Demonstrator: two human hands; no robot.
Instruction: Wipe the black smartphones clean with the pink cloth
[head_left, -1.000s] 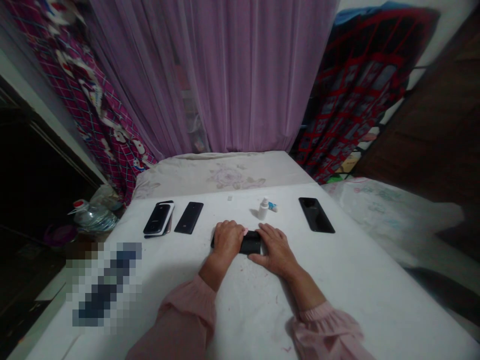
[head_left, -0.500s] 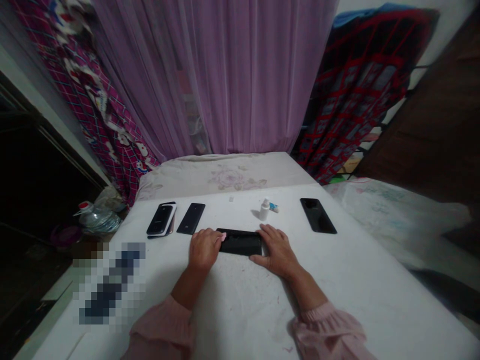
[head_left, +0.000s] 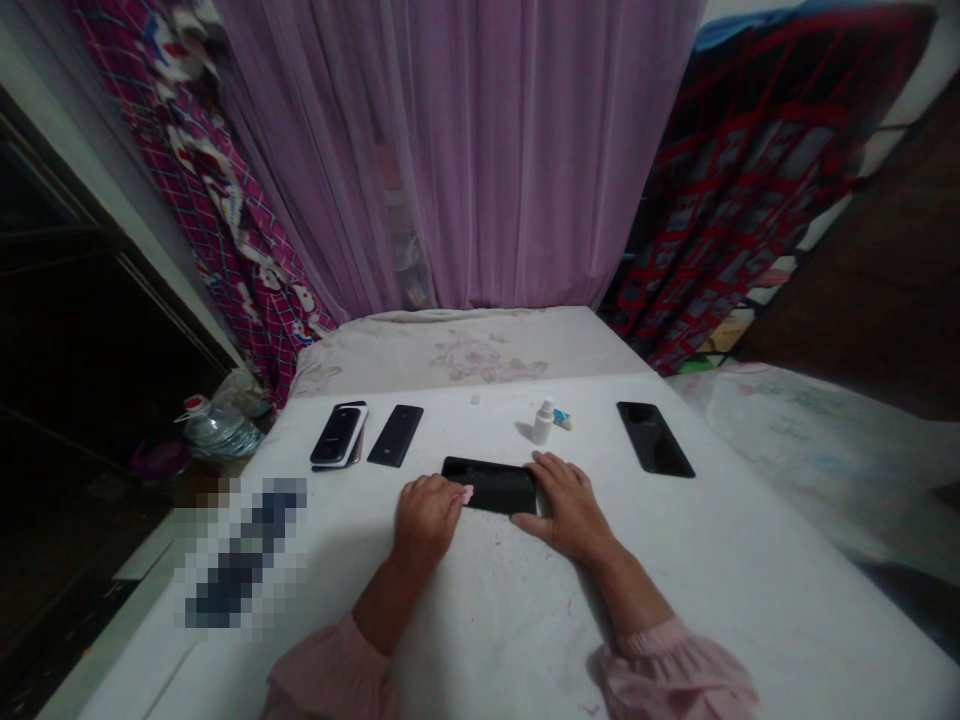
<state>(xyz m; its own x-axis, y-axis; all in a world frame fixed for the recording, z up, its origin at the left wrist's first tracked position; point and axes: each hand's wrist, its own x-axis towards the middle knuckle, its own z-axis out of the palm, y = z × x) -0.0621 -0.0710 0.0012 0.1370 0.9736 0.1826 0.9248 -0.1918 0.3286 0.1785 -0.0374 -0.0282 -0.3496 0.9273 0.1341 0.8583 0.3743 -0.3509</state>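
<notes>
A black phone [head_left: 491, 484] lies flat and crosswise on the white table [head_left: 720, 570] in front of me. My left hand [head_left: 425, 517] is closed, pinching a small pink thing [head_left: 467, 494] against the phone's near left edge. My right hand [head_left: 568, 502] lies flat with fingers stretched out, resting on the phone's right end and holding it down.
Farther left lie a stacked pair of phones [head_left: 340, 436] and a single black phone [head_left: 395, 435]. A small white bottle [head_left: 542, 422] and a tiny tube [head_left: 563, 420] stand behind. Another black phone [head_left: 654, 438] lies at the right. A water bottle [head_left: 217, 430] sits off the table's left.
My left hand slid from on top of the phone to its left end, uncovering the screen. The right hand stayed on the right end. The camera shifted slightly.
</notes>
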